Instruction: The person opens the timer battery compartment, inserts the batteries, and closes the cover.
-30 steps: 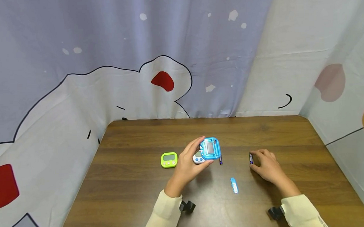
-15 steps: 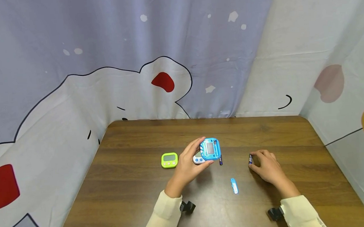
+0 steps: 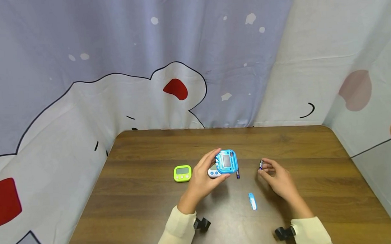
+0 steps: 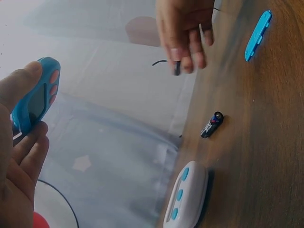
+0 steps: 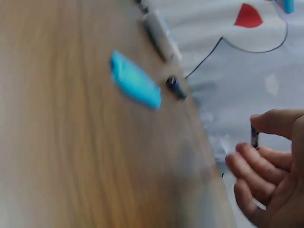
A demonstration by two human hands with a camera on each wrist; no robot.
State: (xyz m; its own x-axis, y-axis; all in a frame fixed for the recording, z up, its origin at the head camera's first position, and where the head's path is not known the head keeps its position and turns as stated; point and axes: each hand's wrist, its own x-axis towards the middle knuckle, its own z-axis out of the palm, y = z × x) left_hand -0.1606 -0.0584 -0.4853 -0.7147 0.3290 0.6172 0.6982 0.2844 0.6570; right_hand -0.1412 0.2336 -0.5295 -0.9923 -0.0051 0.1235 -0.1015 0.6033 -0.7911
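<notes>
Soft even light, pale glare on the wooden table (image 3: pixel 231 221), faint shadows, clear head view, right wrist view blurred

The right hand (image 5: pixel 273 175) pinches a battery (image 5: pixel 255 137) in front of a printed curtain (image 5: pixel 242 66). On the wooden table (image 5: pixel 61 142), a second battery (image 5: pixel 176 88) and a white device (image 5: pixel 161 35) lie between a narrow blue piece (image 5: pixel 135 80) and the curtain-side edge; the tabletop is blurred.

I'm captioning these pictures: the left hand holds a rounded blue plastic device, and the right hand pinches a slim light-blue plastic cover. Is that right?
Not quite: the right hand pinches a small dark cylindrical battery, as the right wrist view shows. The left hand does hold the rounded blue plastic device.
</notes>
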